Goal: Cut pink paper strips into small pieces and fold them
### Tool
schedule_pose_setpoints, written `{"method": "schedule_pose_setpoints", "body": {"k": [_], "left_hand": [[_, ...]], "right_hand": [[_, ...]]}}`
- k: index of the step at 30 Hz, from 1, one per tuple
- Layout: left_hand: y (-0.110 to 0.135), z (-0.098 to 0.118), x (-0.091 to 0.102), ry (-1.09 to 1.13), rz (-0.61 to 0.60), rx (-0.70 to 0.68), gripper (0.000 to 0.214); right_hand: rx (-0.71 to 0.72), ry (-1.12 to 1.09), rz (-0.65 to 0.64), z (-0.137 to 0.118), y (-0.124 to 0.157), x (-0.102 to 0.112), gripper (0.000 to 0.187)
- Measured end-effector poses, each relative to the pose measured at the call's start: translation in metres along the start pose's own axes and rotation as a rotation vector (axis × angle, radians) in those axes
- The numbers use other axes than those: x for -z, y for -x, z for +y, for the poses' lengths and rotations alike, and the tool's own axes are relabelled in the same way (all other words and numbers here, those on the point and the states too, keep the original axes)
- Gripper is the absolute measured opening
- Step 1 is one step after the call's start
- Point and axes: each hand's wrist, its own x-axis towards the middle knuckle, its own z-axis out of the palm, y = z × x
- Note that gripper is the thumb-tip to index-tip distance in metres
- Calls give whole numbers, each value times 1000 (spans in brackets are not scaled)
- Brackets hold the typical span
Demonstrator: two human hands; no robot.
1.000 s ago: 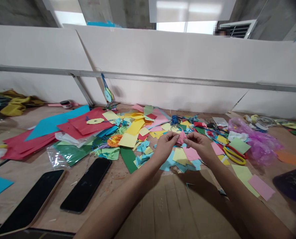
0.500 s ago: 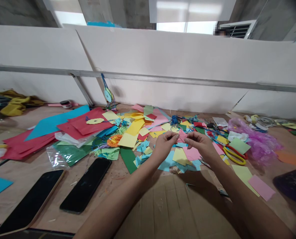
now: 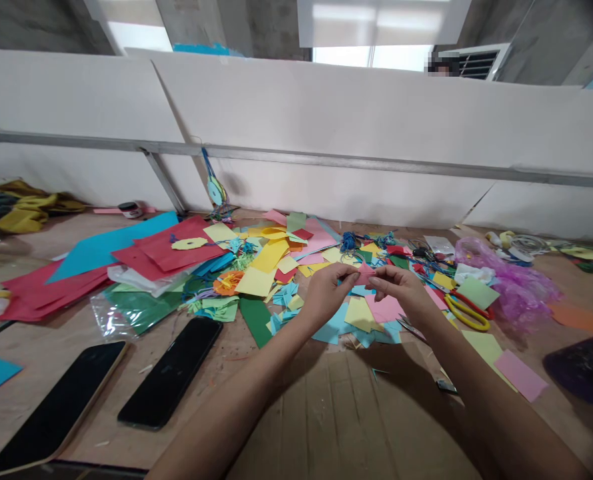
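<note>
Between my two hands a small piece of pink paper (image 3: 365, 269) is held up over the scraps. My left hand (image 3: 330, 285) pinches its left side, thumb against fingertips. On the other side my right hand (image 3: 399, 285) grips it the same way, covering much of that edge. The paper looks folded or bent, though its exact shape is partly hidden by my fingers. Below lie a pink sheet (image 3: 384, 308), a pale yellow square (image 3: 359, 315) and light blue pieces. Near my right wrist, a metal scissor blade (image 3: 410, 327) shows partly.
Yellow-handled scissors (image 3: 469, 313) lie right of my hands, beside a purple plastic bag (image 3: 516, 283). Two phones, one a black phone (image 3: 171, 373), rest at left. Red paper sheets (image 3: 176, 247) are stacked behind them. A cardboard sheet (image 3: 336, 413) lies under my forearms; a white partition (image 3: 296, 107) stands behind.
The pink paper, earlier upright and showing a larger face between my fingers, now appears folded down, with less of it visible. Both hands remain in nearly the same place.
</note>
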Motion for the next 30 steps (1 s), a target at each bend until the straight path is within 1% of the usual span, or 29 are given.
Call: {"method": "schedule_pose_setpoints", "body": {"k": [5, 9, 12, 14, 16, 17, 21, 24, 27, 30], "left_hand": [[1, 5, 3, -302, -20, -210, 22], [3, 3, 2, -467, -59, -351, 22], [6, 2, 1, -542, -70, -407, 22], [7, 3, 0, -544, -79, -411, 22], [7, 5, -1, -487, -72, -377, 21], [7, 5, -1, -432, -55, -336, 21], [6, 3, -6, -68, 40, -61, 20], [5, -1, -11, 180, 57, 112, 21], [5, -3, -16, 344, 35, 198, 24], [4, -1, -17, 454, 18, 227, 26]], "right_hand": [[-73, -125, -8, -2, -2, 3, 27], [-124, -189, 8, 0, -3, 3, 21], [-135, -218, 15, 3, -4, 3, 17], [-128, -218, 25, 5, -5, 4, 15], [-98, -191, 34, 5, -4, 5, 16], [-74, -166, 37, 5, -4, 5, 16], [24, -68, 71, 1, -3, 4, 25], [72, -53, 100, 0, -1, 1, 27], [94, -23, 111, 1, 1, 0, 26], [109, -1, 120, 2, 1, 1, 27]]}}
